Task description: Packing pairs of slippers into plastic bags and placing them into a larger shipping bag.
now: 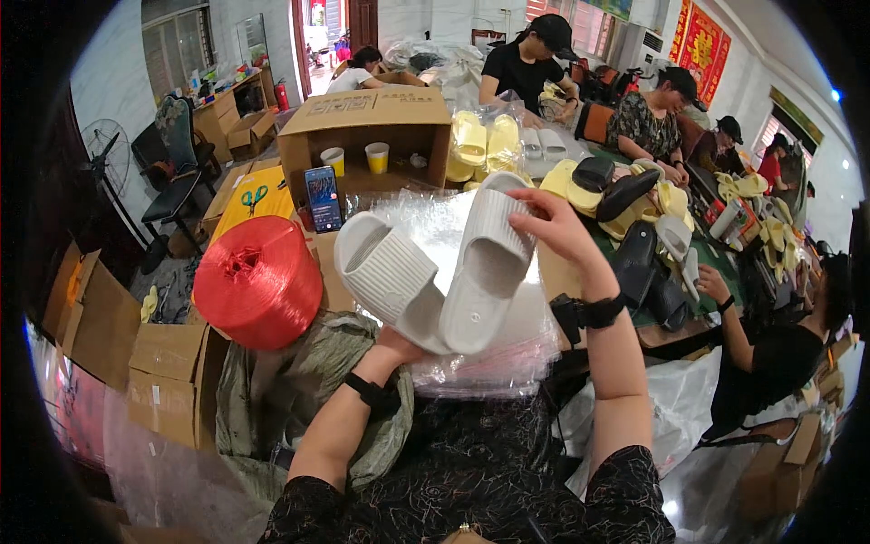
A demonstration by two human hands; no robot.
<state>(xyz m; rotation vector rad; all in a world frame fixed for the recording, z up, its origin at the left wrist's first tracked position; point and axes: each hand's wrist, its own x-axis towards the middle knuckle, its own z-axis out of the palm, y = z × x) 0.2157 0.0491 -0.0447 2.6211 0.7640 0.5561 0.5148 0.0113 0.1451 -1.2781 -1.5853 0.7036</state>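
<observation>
My right hand (555, 228) is closed on the strap side of one light grey slide slipper (480, 313), which stands tilted with its toe up. A matching grey slipper (388, 274) leans to the left beside it, its sole touching the first near the heel. My left hand (399, 347) grips this second one from below at the heel end; most of its fingers are hidden under the sole. Both slippers are held above a stack of clear plastic bags (507, 376) on the table.
A red roll of plastic twine (258, 283) stands at left, near a propped phone (323, 199) and green scissors (255, 197). Behind, an open carton (367, 113) holds two cups. Yellow and black slippers (627, 193) pile up at right, where several people work. A woven sack (263, 408) hangs in front.
</observation>
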